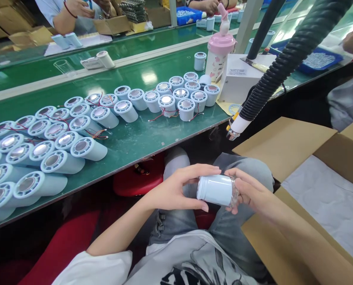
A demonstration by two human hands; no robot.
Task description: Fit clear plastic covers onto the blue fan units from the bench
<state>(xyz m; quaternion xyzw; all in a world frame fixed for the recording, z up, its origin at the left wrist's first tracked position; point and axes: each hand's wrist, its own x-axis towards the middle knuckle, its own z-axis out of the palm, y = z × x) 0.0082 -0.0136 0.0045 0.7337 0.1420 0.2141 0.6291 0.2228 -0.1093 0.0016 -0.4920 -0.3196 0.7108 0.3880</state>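
Observation:
Above my lap I hold a light blue cylinder lying nearly sideways, with clear plastic around its right end. My left hand grips its left end between thumb and fingers. At the right end, the fingers of my right hand are closed on the clear plastic. On the green bench ahead stand many similar light blue cylinders, with ring-shaped tops and metallic round centres. Thin red and black wires trail from some of them.
An open cardboard box with white lining sits at my right. A black corrugated hose hangs over the bench edge, near a white box and a pink bottle. Other people's hands work across the bench.

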